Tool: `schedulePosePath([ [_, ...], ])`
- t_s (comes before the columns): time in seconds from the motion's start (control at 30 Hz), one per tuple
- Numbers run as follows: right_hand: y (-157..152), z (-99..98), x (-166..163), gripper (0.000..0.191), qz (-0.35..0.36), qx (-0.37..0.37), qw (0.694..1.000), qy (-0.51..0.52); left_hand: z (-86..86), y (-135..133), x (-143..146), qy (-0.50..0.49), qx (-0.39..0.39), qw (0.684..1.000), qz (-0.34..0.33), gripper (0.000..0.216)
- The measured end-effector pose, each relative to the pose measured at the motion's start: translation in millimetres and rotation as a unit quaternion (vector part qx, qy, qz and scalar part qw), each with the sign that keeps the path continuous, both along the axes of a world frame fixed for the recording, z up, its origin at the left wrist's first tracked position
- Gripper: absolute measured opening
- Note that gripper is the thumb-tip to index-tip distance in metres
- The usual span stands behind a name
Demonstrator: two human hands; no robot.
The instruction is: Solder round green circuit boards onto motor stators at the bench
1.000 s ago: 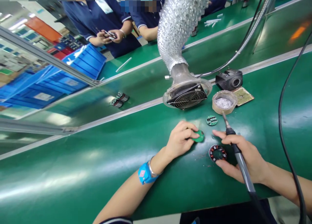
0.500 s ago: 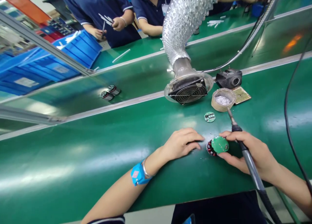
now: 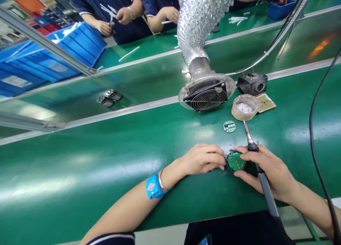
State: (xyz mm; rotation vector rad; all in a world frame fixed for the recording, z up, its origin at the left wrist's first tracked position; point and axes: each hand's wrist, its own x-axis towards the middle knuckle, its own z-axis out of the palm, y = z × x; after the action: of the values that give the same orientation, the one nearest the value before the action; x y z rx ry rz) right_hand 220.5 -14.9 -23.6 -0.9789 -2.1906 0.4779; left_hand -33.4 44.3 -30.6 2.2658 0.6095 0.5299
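A round green circuit board (image 3: 236, 161) sits on top of a round dark piece, mostly hidden beneath it. My right hand (image 3: 269, 172) grips the board's right side between thumb and fingertips. The same hand carries a soldering iron (image 3: 263, 182), its tip pointing away from me, just short of a round solder pot (image 3: 244, 108). At the board's left edge, my left hand (image 3: 204, 158) has its fingers curled together against the dark rim. What they pinch, if anything, is hidden. A second round circuit board (image 3: 229, 126) lies flat on the green bench, chips facing up.
An exhaust fan (image 3: 207, 97) on a silver flexible duct (image 3: 207, 21) hangs over the bench. Behind the pot stand a black holder (image 3: 252, 84) and a small square tray (image 3: 267, 103). A black cable (image 3: 313, 131) hangs at right. Co-workers (image 3: 106, 10) work across the line.
My left fingers have moved right and closed at the board's edge. The green board has shifted slightly left and settled over the dark piece. The iron's tip has swung a little left.
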Motion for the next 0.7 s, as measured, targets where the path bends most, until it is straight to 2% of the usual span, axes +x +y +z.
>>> schedulePosePath([
  [0.1,3.3,0.1,-0.2,0.038,0.024,-0.015,1.000,0.009,-1.3,-1.3,0.9,-0.001,-0.019,1.000,0.018,0.028],
  [0.27,7.8,1.9,1.6,0.034,0.060,-0.039,0.997,0.009,-0.1,9.0,2.6,-0.054,-0.133,0.988,0.056,0.025],
  [0.33,7.6,1.9,2.2,0.033,0.063,-0.042,0.997,0.009,0.8,14.1,3.7,-0.082,-0.244,0.961,0.099,0.027],
  [0.43,6.4,1.4,0.7,0.033,0.045,-0.045,0.998,0.008,3.5,16.0,7.1,-0.111,-0.457,0.872,0.137,0.041],
  [0.5,5.8,1.5,-2.1,0.033,0.031,-0.041,0.999,0.007,6.0,13.2,10.4,-0.131,-0.544,0.819,0.128,0.050],
  [0.6,5.8,2.2,-7.0,0.033,0.022,-0.024,0.999,0.006,8.9,8.5,14.4,-0.155,-0.578,0.793,0.116,0.051],
  [0.7,6.2,1.6,-10.2,0.034,0.016,-0.007,1.000,0.010,11.6,7.4,16.3,-0.149,-0.566,0.804,0.108,0.049],
])
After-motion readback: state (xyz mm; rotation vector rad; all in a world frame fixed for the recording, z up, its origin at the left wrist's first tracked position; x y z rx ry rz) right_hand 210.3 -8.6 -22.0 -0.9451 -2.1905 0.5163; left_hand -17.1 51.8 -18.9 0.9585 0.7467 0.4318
